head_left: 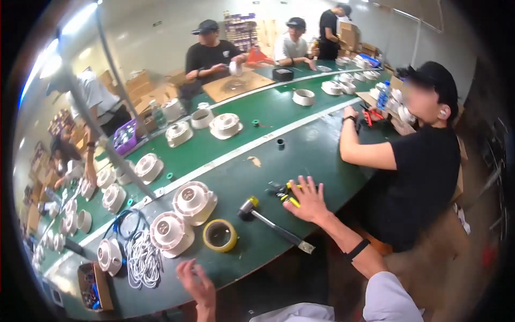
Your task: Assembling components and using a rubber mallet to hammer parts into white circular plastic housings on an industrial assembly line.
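Observation:
My right hand (308, 203) reaches over the green table with its fingers spread, and it lies over or just above a yellow-and-black pair of pliers (290, 200). The hand partly hides the pliers; whether it touches them I cannot tell. A mallet (271, 224) with a black and yellow head and a metal handle lies to its left. At the table's near edge, my left hand (197, 282) is raised with loosely bent fingers and nothing in it. Above that hand are a roll of yellow tape (220, 235) and two round white plastic housings (171, 234) (194, 203).
Bundled white cord (144, 261), another white housing (109, 256) and a cardboard box of small parts (93, 287) lie at the left. Beyond a pale rail, a green conveyor (257, 121) carries several housings. A co-worker in black (424, 161) sits close on the right; other people work across.

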Demonstrator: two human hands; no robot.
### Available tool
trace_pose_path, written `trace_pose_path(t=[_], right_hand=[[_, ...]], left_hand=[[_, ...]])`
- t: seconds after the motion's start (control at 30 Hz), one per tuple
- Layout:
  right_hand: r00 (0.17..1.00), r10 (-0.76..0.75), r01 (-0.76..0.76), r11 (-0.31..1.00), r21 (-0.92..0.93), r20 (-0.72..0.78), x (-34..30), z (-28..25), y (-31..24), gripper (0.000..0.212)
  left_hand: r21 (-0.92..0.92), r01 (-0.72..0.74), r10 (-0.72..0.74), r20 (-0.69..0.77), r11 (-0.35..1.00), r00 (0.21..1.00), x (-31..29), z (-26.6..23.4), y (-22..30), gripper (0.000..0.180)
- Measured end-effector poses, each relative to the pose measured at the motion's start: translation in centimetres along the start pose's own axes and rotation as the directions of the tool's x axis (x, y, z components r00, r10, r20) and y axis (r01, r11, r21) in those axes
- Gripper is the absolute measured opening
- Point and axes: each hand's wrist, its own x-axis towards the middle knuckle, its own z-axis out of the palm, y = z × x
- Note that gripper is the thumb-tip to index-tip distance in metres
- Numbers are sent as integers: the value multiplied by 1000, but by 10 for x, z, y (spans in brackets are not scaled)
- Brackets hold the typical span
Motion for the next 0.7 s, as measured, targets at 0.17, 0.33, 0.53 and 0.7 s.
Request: trace_pose_path(t=[0.17, 0.33, 0.53, 0.7], right_hand=[[950, 169, -190, 980, -55, -263, 31, -4, 41, 61], [916, 311, -324, 946, -8, -255, 63, 4, 64, 54], [884, 51, -61, 998, -6, -465, 38, 6, 66, 59], [815, -155, 338, 910, 241, -558, -4, -16, 53, 76]], left_hand=[[-104, 33, -30, 39, 994, 999, -8, 10, 17, 17], [-191, -43, 44, 1, 981, 999, -10, 7, 4, 5], [-318, 81, -55, 89, 945, 994, -21, 5, -7, 17], [-366, 288, -239, 176, 885, 955, -24, 2, -2, 9]])
